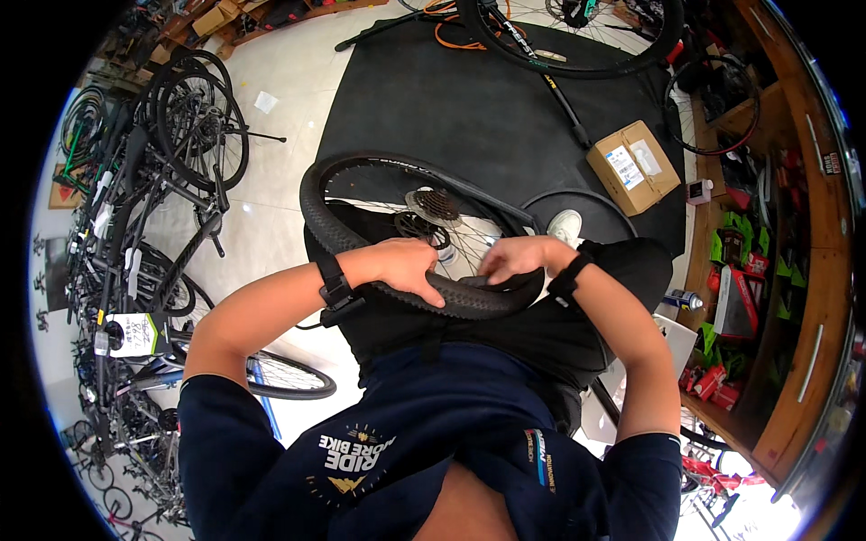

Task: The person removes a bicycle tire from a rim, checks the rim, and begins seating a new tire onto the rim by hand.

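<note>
A bicycle wheel with a knobbly black tire (pixel 316 203) leans over my lap, its cassette (pixel 432 205) and spokes facing up. My left hand (pixel 406 269) is closed round the near left part of the tire, thumb on the tread. At the near right, the tire's side gapes away from the rim. There my right hand (pixel 519 259) is closed, fingertips pressed on black rubber inside the gap. Whether that is inner tube or tire edge I cannot tell. A thin black hoop (pixel 591 193) shows beyond the wheel, partly hidden.
A black mat (pixel 406 99) covers the floor ahead, with a cardboard box (pixel 634 169) on its right. Another bicycle wheel (pixel 631 63) is at the far edge. Parked bicycles (pixel 203 126) crowd the left; wooden shelves (pixel 821 316) with packaged goods line the right.
</note>
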The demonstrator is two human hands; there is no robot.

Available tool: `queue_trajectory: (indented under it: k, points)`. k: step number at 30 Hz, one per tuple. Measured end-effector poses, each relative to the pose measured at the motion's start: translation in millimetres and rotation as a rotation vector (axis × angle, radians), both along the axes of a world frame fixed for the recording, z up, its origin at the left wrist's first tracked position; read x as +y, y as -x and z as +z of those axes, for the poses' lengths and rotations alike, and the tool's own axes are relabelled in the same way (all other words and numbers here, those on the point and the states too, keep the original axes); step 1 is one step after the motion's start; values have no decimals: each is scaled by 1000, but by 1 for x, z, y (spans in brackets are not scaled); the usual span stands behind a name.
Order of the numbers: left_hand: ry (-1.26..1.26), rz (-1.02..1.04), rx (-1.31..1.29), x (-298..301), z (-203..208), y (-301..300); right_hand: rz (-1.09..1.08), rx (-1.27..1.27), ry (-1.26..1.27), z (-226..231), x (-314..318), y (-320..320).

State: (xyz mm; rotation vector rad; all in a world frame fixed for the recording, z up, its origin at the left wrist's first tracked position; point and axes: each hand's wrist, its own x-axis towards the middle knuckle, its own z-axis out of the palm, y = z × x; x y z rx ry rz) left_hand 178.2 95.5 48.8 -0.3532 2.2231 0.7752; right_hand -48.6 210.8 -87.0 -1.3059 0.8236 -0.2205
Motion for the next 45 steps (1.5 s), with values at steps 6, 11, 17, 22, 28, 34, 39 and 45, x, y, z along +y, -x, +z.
queue_trajectory:
  k: [6, 11, 17, 22, 28, 34, 39, 45]
  points:
    - [79, 66, 266, 5, 9, 5, -191, 247, 124, -26, 23, 22]
    - [194, 92, 480, -16, 39, 18, -271, 153, 175, -4, 3, 40]
    - [2, 95, 656, -63, 69, 21, -263, 145, -43, 71, -10, 64]
    - [-168, 187, 468, -71, 42, -24, -177, 79, -75, 56, 17, 45]
    - [-186, 79, 325, -86, 35, -29, 3, -331, -331, 31, -1, -9]
    - [-260, 109, 161, -61, 37, -5, -3, -179, -241, 35, -11, -15]
    - [-136, -77, 222, -24, 20, 15, -42, 13, 7, 50, -4, 10]
    - [-134, -90, 134, -21, 21, 21, -46, 124, -36, 16, 24, 55]
